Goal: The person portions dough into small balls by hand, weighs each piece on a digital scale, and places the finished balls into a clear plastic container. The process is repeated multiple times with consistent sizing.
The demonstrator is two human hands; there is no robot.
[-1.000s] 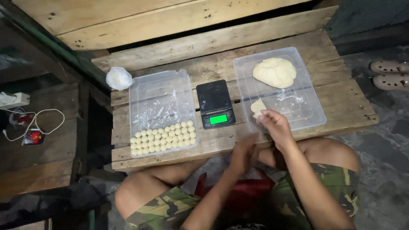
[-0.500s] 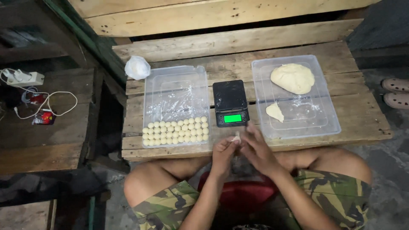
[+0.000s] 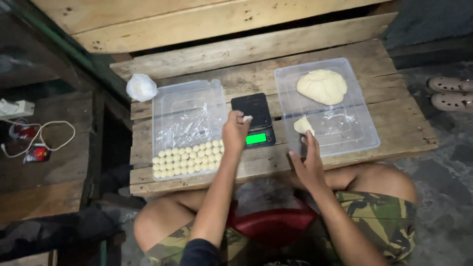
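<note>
My left hand [image 3: 235,132] pinches a small piece of dough [image 3: 247,118] just over the left edge of the black kitchen scale [image 3: 254,120], whose display glows green. My right hand [image 3: 308,165] rests with spread fingers at the near rim of the right clear tray [image 3: 363,133], its fingertips next to a small torn lump of dough [image 3: 303,125]. A big mound of dough [image 3: 321,86] lies at the far end of that tray. The left clear tray [image 3: 187,111] holds rows of several small dough balls [image 3: 188,156] along its near edge.
All of it sits on a low table of rough wooden planks [image 3: 256,59]. A knotted white plastic bag [image 3: 141,87] lies at its far left corner. A cable and plug strip [image 3: 29,135] lie on a bench to the left. Sandals [image 3: 449,93] stand on the floor at right.
My hands, together in front of the scale half a second ago, have parted: the left carried a dough piece up to the scale, the right went to the right tray's rim.
</note>
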